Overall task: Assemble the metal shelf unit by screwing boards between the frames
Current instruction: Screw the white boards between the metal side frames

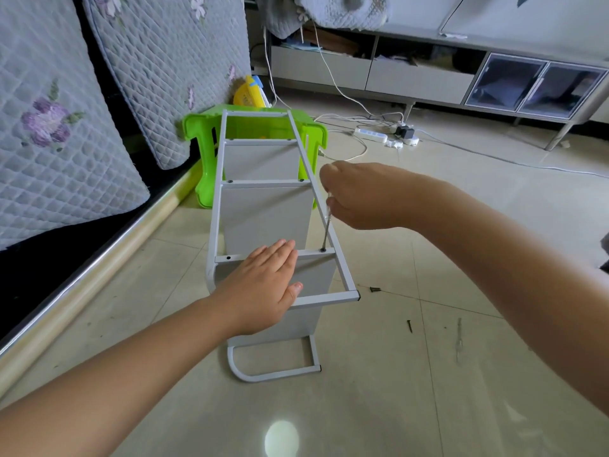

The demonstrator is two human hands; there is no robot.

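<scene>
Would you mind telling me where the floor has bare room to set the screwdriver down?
Bare tile lies in front of the shelf frame foot, beneath the left hand, and far right beyond the right hand. It is crowded near the loose screws right of the frame and around the power strip cables.

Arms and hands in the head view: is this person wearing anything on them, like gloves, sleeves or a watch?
Nothing shows. The left hand and right hand are bare, with no gloves, rings or watch. Both forearms are uncovered to the picture's edge, no sleeve in sight. The fingers have short, plain nails.
</scene>
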